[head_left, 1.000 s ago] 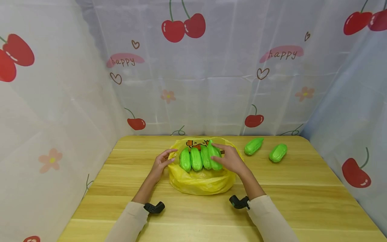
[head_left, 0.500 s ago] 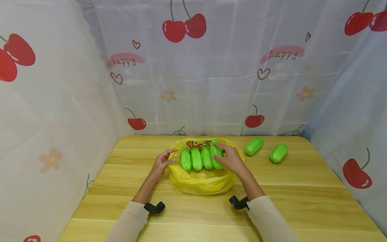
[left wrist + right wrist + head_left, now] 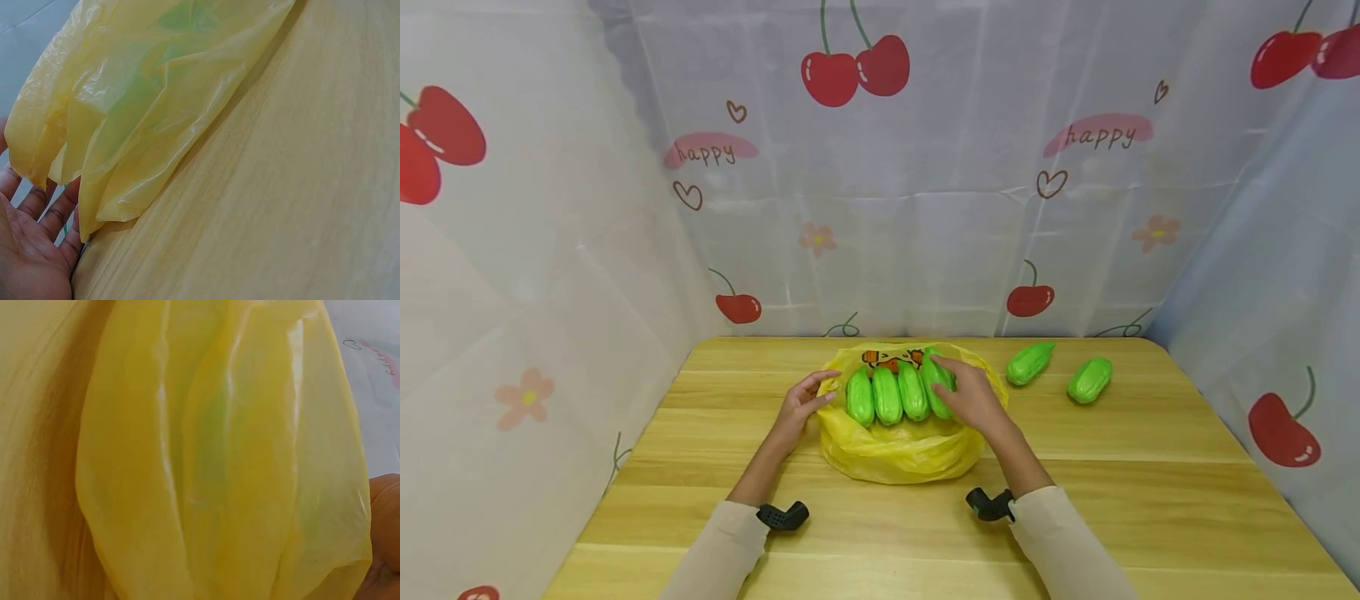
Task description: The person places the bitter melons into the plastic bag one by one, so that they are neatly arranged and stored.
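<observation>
A yellow plastic bag [image 3: 902, 454] lies with its mouth spread wide on the wooden table, several glossy green, ridged, cucumber-shaped vegetables [image 3: 887, 396] side by side in it. My left hand [image 3: 797, 408] holds the bag's left rim; the left wrist view shows that hand [image 3: 37, 244] with its fingers partly behind the yellow film. At the right side of the opening, my right hand [image 3: 976, 396] grips the rightmost green vegetable [image 3: 937, 392] between thumb and fingers. In the right wrist view the bag's side [image 3: 225, 456] covers most of the picture, and only part of the right hand [image 3: 384, 531] shows.
Two more green vegetables lie on the table right of the bag, one nearer the back [image 3: 1030, 363] and one farther right [image 3: 1090, 380]. A curtain [image 3: 925, 250] printed with cherries stands behind the table [image 3: 880, 533] and along both sides.
The rightmost green vegetable has shifted right with my right hand and lies lower beside the others, a small gap now showing between them. My left hand stays at the rim.
</observation>
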`<state>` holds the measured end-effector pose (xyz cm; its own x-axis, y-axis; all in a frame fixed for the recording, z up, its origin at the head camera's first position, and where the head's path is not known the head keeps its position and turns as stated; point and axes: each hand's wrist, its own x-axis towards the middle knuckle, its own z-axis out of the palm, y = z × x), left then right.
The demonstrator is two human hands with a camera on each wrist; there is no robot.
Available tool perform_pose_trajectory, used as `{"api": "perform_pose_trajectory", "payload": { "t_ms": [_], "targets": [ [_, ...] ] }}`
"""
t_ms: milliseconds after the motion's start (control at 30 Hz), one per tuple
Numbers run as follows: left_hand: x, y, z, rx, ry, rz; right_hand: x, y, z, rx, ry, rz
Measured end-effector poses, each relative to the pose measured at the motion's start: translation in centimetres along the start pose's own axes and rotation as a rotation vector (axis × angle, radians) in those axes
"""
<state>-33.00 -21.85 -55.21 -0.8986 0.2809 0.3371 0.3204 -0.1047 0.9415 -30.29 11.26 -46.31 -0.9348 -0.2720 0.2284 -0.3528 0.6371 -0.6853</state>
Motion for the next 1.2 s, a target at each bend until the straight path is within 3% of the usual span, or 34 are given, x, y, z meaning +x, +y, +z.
{"api": "perform_pose_trajectory", "payload": {
  "t_ms": [633, 1200],
  "targets": [
    [0.0, 0.0, 0.1, -0.001, 0.003, -0.012, 0.1, 0.8, 1.2, -0.001, 0.086, 0.070],
    [0.0, 0.1, 0.0, 0.022, 0.016, -0.011, 0.4, 1.2, 1.1, -0.009, 0.011, 0.087]
  ]
}}
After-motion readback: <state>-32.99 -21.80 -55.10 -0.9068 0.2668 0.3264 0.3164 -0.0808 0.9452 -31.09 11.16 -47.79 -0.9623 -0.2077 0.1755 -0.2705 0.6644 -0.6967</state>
